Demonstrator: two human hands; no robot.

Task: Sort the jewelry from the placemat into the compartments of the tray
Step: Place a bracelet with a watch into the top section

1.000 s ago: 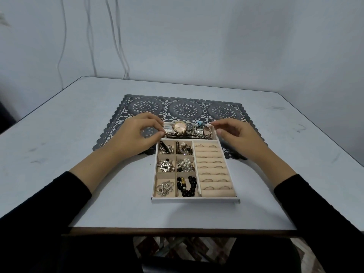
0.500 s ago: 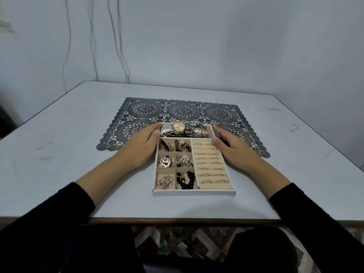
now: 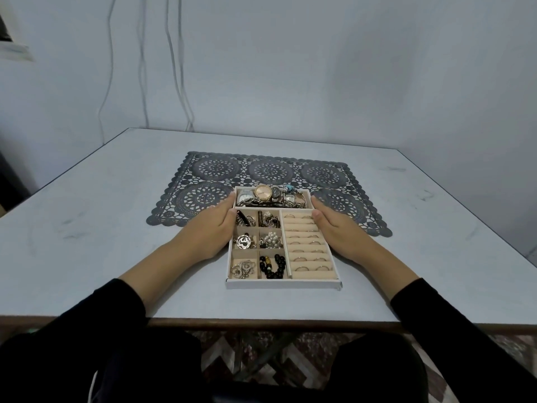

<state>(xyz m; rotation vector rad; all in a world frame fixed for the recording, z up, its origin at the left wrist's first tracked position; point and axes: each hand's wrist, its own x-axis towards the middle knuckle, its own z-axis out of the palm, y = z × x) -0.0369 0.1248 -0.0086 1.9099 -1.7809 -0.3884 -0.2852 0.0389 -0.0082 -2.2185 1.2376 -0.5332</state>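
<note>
Head view: a white tray [image 3: 283, 284] with beige lining sits on the pale surface [image 3: 87, 228]. Its far end lies over the near edge of a dark lace placemat [image 3: 270, 170].

The left hand [image 3: 209, 231] lies flat against the tray's left wall, fingers straight and pointing away and the thumb at the rim. Its grip is released and closes on nothing. The right hand [image 3: 334, 228] mirrors it along the right wall, fingers straight, grip also released. Both arms wear black sleeves.

The jewelry lies in the tray's compartments:
- **Far compartment:** the long one holds a gold-faced watch [image 3: 263, 192], a square silver watch [image 3: 245, 195] and tangled bands. The dials are too small to read any brand or writing.
- **Left side, nearest row:** a silver chain [image 3: 242, 269] is on the left and black beads [image 3: 273, 266] on the right.
- **Left side, middle row:** a round silver pendant [image 3: 243, 241] is on the left and a pearl cluster [image 3: 271, 238] on the right.
- **Left side, far row:** the two compartments hold dark and silver pieces too small to name.
- **Right side:** the section of padded rolls carries rings [image 3: 308, 242] in pairs, row after row.

Thin cables [image 3: 174, 68] hang down the grey wall behind the surface.
</note>
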